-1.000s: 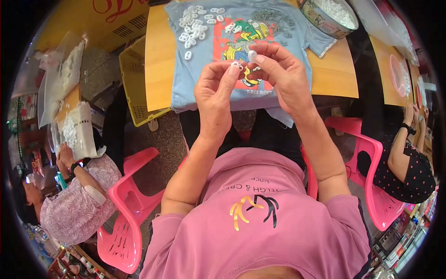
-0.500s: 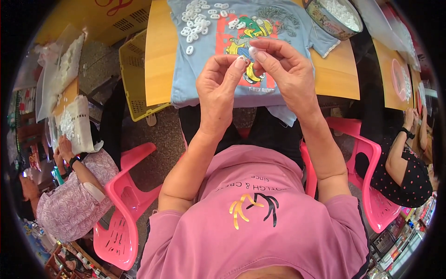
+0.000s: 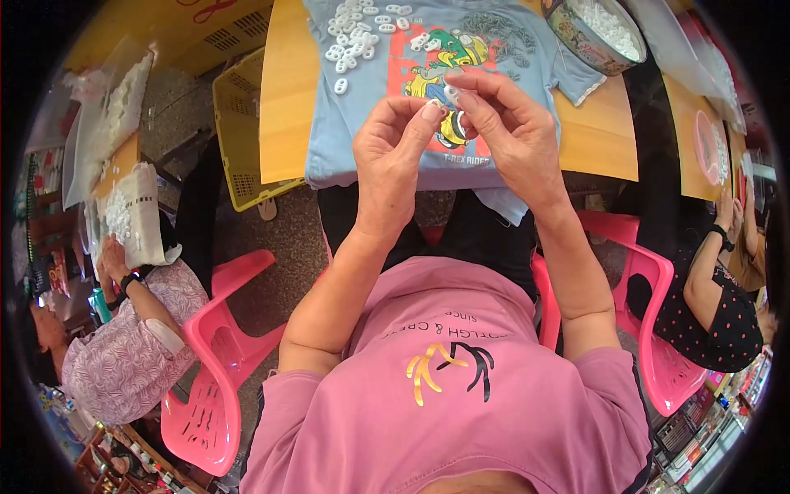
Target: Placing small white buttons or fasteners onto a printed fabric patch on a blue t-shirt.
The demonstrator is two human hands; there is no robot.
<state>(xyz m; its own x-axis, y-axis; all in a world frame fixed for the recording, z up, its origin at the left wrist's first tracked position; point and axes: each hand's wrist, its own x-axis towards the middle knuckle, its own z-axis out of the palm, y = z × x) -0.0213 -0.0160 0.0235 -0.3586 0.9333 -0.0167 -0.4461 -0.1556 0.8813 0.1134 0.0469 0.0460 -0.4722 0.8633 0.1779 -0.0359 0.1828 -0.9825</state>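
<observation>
Left grip (image 3: 387, 148) clamped on white piece (image 3: 440, 104), right grip (image 3: 514, 123) on second piece (image 3: 450, 92), both at tips

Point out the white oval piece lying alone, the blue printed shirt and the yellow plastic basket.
White oval piece lying alone (image 3: 341, 86), head view: its middle.
Blue printed shirt (image 3: 341, 136), head view: plain left side.
Yellow plastic basket (image 3: 239, 165), head view: its side wall.

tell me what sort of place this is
Probably a small shared workroom, perhaps part of a shop: loose white pieces lie on a blue T-shirt spread on a wooden table, a round container holds more small white things, and other people have their hands at tables on either side.
</observation>
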